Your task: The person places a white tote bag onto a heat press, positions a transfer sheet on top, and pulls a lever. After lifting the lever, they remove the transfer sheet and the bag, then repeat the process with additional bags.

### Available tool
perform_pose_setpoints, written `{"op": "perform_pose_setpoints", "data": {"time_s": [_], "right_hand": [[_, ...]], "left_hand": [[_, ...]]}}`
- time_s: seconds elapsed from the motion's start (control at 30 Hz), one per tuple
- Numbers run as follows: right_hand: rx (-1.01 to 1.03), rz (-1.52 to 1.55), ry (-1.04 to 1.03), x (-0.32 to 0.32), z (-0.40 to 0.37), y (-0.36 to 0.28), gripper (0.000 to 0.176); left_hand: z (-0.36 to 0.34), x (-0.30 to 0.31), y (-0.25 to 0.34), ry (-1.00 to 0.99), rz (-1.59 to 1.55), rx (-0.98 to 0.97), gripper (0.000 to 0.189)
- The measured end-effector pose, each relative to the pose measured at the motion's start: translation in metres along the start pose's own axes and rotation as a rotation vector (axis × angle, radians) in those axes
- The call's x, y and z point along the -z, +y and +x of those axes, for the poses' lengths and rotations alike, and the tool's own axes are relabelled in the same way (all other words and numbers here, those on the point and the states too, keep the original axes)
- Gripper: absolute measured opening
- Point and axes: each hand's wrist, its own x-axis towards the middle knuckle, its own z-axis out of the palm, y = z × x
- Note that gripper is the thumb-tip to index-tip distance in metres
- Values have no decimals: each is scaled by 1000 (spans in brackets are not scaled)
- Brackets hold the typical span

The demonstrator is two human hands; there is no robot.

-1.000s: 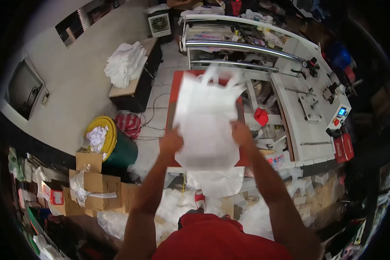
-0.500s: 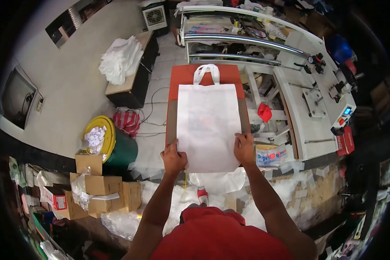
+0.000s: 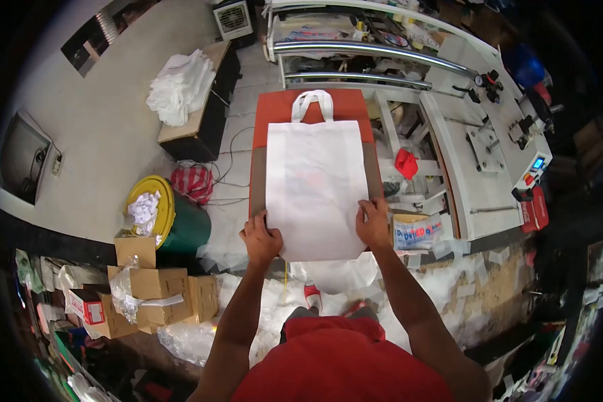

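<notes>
A white tote bag (image 3: 317,181) lies flat on a red and brown board (image 3: 261,120), its two handles pointing away from me. Faint coloured print shows through its middle. My left hand (image 3: 261,239) is closed on the bag's lower left edge, thumb over the white cloth and fingers curled at the side. At the lower right edge my right hand (image 3: 373,224) pinches the bag, with its fingertips partly hidden. The bag's bottom edge hangs over the near end of the board.
A white press machine (image 3: 482,174) with metal rollers (image 3: 382,50) stands behind and right. White bags (image 3: 181,87) are piled on a side table. A green bin (image 3: 187,224) and cardboard boxes (image 3: 161,295) stand left. A red cloth (image 3: 406,163) hangs beside the board.
The whole view has shifted slightly, so the bag and board appear a little higher and further left. Both hands stay at the bag's lower sides; the right hand's fingers have shifted slightly.
</notes>
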Motion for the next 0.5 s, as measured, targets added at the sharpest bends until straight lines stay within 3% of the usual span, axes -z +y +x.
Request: {"op": "perform_pose_setpoints", "data": {"time_s": [0.13,0.2,0.23,0.27,0.3,0.33,0.4,0.43,0.47,0.5], "right_hand": [[7,38,54,6,1,0,22],[-128,300,95,28,-3,2,23],[-85,276,177,39,-10,19,21],[-29,182,277,45,-21,54,18],[-146,139,262,48,-42,93,17],[-256,107,243,47,-66,139,16],[-359,-89,172,42,-121,243,9],[-337,-203,126,34,-155,311,11],[-479,-295,46,45,-166,345,10],[-471,-463,19,51,-176,386,13]], "left_hand": [[1,-4,-1,27,-57,-13,48],[-11,-32,-54,19,-374,51,46],[-8,2,-19,70,-437,142,43],[-20,8,-28,99,-564,388,40],[-39,6,-56,214,-351,326,36],[-54,18,-43,289,-285,449,35],[-127,1,-132,313,-119,468,39],[-166,4,-150,182,109,492,40],[-209,-7,-156,206,43,529,37],[-248,2,-162,-91,267,594,30]]}}
